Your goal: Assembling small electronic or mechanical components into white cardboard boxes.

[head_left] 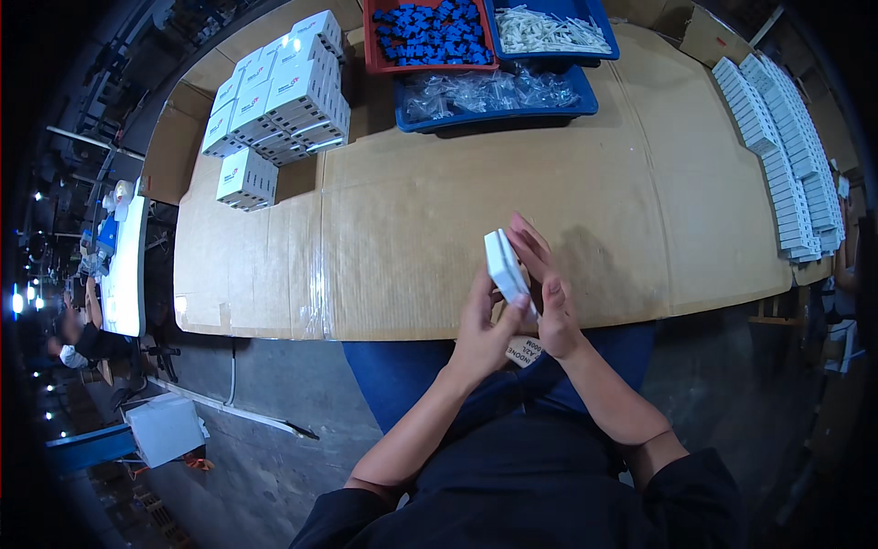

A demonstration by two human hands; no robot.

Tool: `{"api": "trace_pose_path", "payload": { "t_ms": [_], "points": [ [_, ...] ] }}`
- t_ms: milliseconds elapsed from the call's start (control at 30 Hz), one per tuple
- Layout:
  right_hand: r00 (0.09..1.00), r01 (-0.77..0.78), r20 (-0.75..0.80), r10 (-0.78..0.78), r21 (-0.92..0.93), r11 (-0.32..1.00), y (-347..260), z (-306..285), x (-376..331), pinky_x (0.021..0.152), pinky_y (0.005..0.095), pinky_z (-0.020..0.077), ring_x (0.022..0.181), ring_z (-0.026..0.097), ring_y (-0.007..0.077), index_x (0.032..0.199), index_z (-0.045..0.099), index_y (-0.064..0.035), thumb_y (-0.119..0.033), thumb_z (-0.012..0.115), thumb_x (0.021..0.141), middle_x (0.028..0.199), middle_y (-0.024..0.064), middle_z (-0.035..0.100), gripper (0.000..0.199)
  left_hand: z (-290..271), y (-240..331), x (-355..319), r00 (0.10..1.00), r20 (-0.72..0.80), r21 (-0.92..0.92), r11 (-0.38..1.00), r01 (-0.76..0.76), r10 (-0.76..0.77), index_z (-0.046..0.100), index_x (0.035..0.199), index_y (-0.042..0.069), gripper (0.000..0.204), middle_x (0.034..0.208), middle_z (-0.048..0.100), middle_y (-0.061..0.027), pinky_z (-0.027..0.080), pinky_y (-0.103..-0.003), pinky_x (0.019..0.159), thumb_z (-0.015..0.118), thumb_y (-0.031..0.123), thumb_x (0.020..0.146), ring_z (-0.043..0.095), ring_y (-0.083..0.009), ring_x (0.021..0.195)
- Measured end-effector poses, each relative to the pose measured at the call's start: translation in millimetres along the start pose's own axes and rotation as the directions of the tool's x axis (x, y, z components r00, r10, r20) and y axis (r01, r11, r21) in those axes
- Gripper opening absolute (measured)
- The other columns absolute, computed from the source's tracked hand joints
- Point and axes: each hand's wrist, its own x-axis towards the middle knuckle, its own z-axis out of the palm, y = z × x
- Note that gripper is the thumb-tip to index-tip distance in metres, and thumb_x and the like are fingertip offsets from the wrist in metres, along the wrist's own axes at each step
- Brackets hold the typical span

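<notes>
In the head view, the left hand (pixel 483 328) grasps a slim white box (pixel 501 259), its thumb on the near end and its fingers behind. The box is tilted, above the near edge of the cardboard (pixel 412 210) that covers the table. The right hand (pixel 555 316) is unclenched, fingers reaching up and palm turned toward the box, just beside it (whether it touches, I cannot tell). Below the hands, near the lap (pixel 389 380), shows a tan piece (pixel 523 351) with dark print, partly hidden.

At the far left of the cardboard stands a pile (pixel 283 96) of white cartons, with one carton (pixel 247 178) at its near end. Beyond the hands sit three bins: a red bin (pixel 439 69) of blue parts (pixel 430 35), a blue bin (pixel 601 27) of white parts (pixel 549 33), and nearer, a second blue bin (pixel 512 116) of clear parts (pixel 494 91). Along the right edge run long white stacks (pixel 752 105). Well off to the left, another person (pixel 84 337) is beside a white table (pixel 128 274).
</notes>
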Motion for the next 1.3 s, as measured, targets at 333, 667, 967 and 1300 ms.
{"api": "trace_pose_path", "payload": {
  "t_ms": [333,667,967,1300],
  "points": [
    [0.964,0.215,0.225,-0.144,-0.331,0.919,6,-14,-4,0.112,0.0422,0.0468,0.138,0.054,0.0380,0.141,0.058,0.0073,-0.017,0.066,0.092,0.152,0.0228,0.051,0.055,-6,4,7,0.948,-0.064,-0.523,0.819,0.235,-0.312,0.030,0.158,0.012,0.061,0.138,0.052,-0.0090,0.048,-0.035,0.105,0.032,0.052,0.112,0.055,-0.0181,0.124],
    [0.955,0.295,0.138,-0.261,-0.502,0.813,13,10,-12,0.101,0.0445,0.0556,0.122,0.065,0.0417,0.140,0.053,0.0133,-0.013,0.049,0.106,0.138,0.0302,0.061,0.044,9,20,9,0.928,-0.223,-0.447,0.877,0.174,-0.298,0.049,0.141,0.001,0.055,0.122,0.058,-0.0086,0.050,-0.031,0.096,0.033,0.047,0.114,0.058,-0.0144,0.111],
    [0.921,0.378,0.128,-0.367,-0.518,0.767,17,11,-10,0.094,0.0431,0.0591,0.112,0.071,0.0403,0.135,0.057,0.0136,-0.014,0.049,0.105,0.134,0.0295,0.064,0.041,14,18,4,0.898,-0.310,-0.419,0.893,0.165,-0.312,0.057,0.124,0.000,0.061,0.099,0.061,-0.0035,0.050,-0.025,0.073,0.034,0.055,0.111,0.057,-0.0094,0.083],
    [0.957,0.269,0.183,-0.226,-0.267,0.925,0,10,-1,0.114,0.0444,0.0431,0.141,0.048,0.0410,0.141,0.055,0.0100,-0.021,0.047,0.105,0.155,0.0279,0.046,0.048,-10,22,12,0.963,-0.268,-0.428,0.896,-0.122,0.004,0.013,0.165,0.006,0.082,0.157,0.037,-0.0201,0.035,-0.042,0.119,0.050,0.049,0.106,0.041,-0.0315,0.145]
  ]
}}
